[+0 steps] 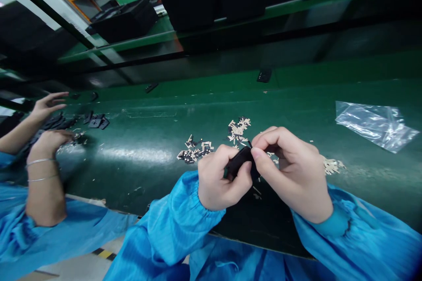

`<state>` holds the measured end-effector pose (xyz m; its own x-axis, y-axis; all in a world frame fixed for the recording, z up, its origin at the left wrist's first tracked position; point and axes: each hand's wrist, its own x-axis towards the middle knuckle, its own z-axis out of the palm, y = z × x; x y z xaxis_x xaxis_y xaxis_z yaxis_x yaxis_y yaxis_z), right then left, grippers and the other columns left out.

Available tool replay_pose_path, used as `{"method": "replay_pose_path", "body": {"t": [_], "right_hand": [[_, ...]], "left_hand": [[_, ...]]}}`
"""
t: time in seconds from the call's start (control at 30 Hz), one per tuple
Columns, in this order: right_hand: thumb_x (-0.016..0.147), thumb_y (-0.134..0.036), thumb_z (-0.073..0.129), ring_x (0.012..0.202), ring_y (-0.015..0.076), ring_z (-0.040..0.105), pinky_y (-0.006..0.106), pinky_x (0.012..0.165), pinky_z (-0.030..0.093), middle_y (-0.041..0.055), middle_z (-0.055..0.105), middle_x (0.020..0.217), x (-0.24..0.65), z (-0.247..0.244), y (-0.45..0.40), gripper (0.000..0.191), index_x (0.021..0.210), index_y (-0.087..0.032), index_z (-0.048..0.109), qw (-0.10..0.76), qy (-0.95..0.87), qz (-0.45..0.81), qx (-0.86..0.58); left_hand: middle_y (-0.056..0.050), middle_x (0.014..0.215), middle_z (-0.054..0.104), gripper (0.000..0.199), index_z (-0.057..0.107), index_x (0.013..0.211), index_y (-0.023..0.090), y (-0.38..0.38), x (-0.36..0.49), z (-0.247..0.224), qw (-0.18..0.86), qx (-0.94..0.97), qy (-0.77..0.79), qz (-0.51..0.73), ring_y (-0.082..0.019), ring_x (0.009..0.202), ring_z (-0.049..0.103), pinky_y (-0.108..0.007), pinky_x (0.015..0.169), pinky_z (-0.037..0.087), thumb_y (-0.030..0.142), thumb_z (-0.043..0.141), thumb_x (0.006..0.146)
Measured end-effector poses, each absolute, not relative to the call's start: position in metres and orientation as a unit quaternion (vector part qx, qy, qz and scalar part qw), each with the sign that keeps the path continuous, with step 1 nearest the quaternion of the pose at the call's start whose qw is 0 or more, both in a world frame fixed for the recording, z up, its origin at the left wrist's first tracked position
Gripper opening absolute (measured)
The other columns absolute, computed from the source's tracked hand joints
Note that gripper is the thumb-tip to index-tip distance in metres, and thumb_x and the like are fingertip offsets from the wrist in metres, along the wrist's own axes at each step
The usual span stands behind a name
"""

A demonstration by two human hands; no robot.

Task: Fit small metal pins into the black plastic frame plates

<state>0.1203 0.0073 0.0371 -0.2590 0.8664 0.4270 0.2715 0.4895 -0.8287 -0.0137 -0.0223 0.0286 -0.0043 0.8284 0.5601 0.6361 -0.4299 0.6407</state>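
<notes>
My left hand (221,179) is closed around a flat black plastic part (238,162), its thumb lying along the near side. At the part's upper right edge, my right hand (292,172) pinches with thumb and forefinger. A thin dark strip (249,144) sticks up at those fingertips; its lower end is hidden. Just beyond my left hand lies a loose pile of small black and pale pieces (195,153). Another pile of small pale pieces (238,130) is past the black part. More pale pieces (333,166) lie to the right of my right wrist.
A clear plastic bag (376,125) lies on the green tabletop (148,127) at right. On the left, a co-worker's hands (52,142) are near black parts (97,121). Single black parts (264,75) lie toward the back. Black bins (184,0) stand on a raised shelf behind.
</notes>
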Motion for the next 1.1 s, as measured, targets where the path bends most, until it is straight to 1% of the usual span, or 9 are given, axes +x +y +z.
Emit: {"method": "replay_pose_path", "body": {"t": [0.23, 0.4, 0.5, 0.67, 0.77, 0.87, 0.93, 1.0, 1.1], "right_hand": [[0.077, -0.007, 0.051, 0.061, 0.0097, 0.051, 0.022, 0.055, 0.042, -0.0018, 0.054, 0.068, 0.121, 0.040, 0.006, 0.014, 0.072, -0.020, 0.047, 0.461, -0.720, 0.347, -0.386], [0.078, -0.009, 0.050, 0.060, 0.0088, 0.050, 0.021, 0.053, 0.041, -0.0015, 0.053, 0.069, 0.122, 0.042, 0.007, 0.012, 0.072, -0.019, 0.047, 0.453, -0.712, 0.384, -0.375], [0.079, -0.010, 0.049, 0.058, 0.0089, 0.049, 0.020, 0.051, 0.041, -0.0011, 0.053, 0.068, 0.124, 0.046, 0.008, 0.012, 0.070, -0.019, 0.047, 0.433, -0.706, 0.428, -0.361], [0.081, -0.011, 0.048, 0.054, 0.0072, 0.047, 0.018, 0.047, 0.040, -0.0016, 0.051, 0.066, 0.125, 0.054, 0.010, 0.013, 0.069, -0.018, 0.049, 0.408, -0.684, 0.506, -0.332], [0.081, -0.011, 0.046, 0.053, 0.0072, 0.048, 0.018, 0.047, 0.040, -0.0018, 0.051, 0.066, 0.126, 0.055, 0.010, 0.014, 0.070, -0.018, 0.049, 0.404, -0.673, 0.530, -0.320], [0.079, -0.010, 0.047, 0.053, 0.0077, 0.048, 0.018, 0.046, 0.040, -0.0011, 0.053, 0.067, 0.126, 0.055, 0.009, 0.013, 0.069, -0.018, 0.050, 0.400, -0.672, 0.537, -0.316], [0.078, -0.010, 0.048, 0.054, 0.0083, 0.049, 0.019, 0.047, 0.041, -0.0009, 0.053, 0.066, 0.127, 0.055, 0.009, 0.013, 0.069, -0.018, 0.050, 0.403, -0.675, 0.535, -0.310], [0.077, -0.009, 0.049, 0.057, 0.0089, 0.049, 0.019, 0.048, 0.041, -0.0008, 0.053, 0.066, 0.127, 0.054, 0.009, 0.013, 0.068, -0.018, 0.049, 0.405, -0.677, 0.533, -0.307], [0.077, -0.008, 0.048, 0.059, 0.0091, 0.049, 0.019, 0.049, 0.041, -0.0010, 0.052, 0.066, 0.126, 0.054, 0.009, 0.014, 0.067, -0.019, 0.048, 0.403, -0.680, 0.535, -0.298]], "left_hand": [[0.006, 0.050, 0.048, 0.008, 0.048, 0.071, 0.018, -0.023, -0.016, 0.031, 0.127, 0.702, 0.511, 0.478, -0.005, 0.039, 0.041, -0.016, 0.037, 0.033, 0.019, 0.056, 0.073], [0.004, 0.055, 0.052, 0.006, 0.050, 0.073, 0.018, -0.023, -0.021, 0.031, 0.159, 0.706, 0.491, 0.486, -0.006, 0.044, 0.046, -0.017, 0.044, 0.037, 0.018, 0.056, 0.074], [0.003, 0.059, 0.054, 0.005, 0.053, 0.076, 0.019, -0.021, -0.027, 0.025, 0.232, 0.698, 0.457, 0.501, -0.007, 0.049, 0.049, -0.019, 0.047, 0.040, 0.022, 0.056, 0.077], [0.001, 0.062, 0.055, 0.014, 0.055, 0.081, 0.021, -0.015, -0.037, 0.007, 0.408, 0.641, 0.381, 0.526, -0.011, 0.054, 0.052, -0.023, 0.049, 0.042, 0.034, 0.056, 0.080], [0.000, 0.060, 0.054, 0.021, 0.054, 0.078, 0.021, -0.013, -0.038, 0.004, 0.457, 0.626, 0.367, 0.514, -0.012, 0.054, 0.053, -0.025, 0.050, 0.043, 0.042, 0.056, 0.078], [0.000, 0.058, 0.054, 0.026, 0.052, 0.075, 0.021, -0.011, -0.037, 0.007, 0.473, 0.628, 0.367, 0.498, -0.013, 0.053, 0.055, -0.025, 0.049, 0.045, 0.046, 0.054, 0.078], [0.000, 0.056, 0.054, 0.026, 0.052, 0.074, 0.020, -0.010, -0.037, 0.009, 0.465, 0.640, 0.362, 0.494, -0.012, 0.050, 0.053, -0.025, 0.048, 0.044, 0.046, 0.054, 0.078], [0.001, 0.056, 0.053, 0.025, 0.052, 0.074, 0.020, -0.008, -0.037, 0.010, 0.452, 0.653, 0.355, 0.493, -0.011, 0.048, 0.051, -0.024, 0.047, 0.044, 0.045, 0.054, 0.079], [0.001, 0.058, 0.053, 0.020, 0.052, 0.075, 0.021, -0.006, -0.039, 0.012, 0.457, 0.661, 0.324, 0.500, -0.010, 0.050, 0.051, -0.023, 0.049, 0.044, 0.040, 0.054, 0.080]]}}
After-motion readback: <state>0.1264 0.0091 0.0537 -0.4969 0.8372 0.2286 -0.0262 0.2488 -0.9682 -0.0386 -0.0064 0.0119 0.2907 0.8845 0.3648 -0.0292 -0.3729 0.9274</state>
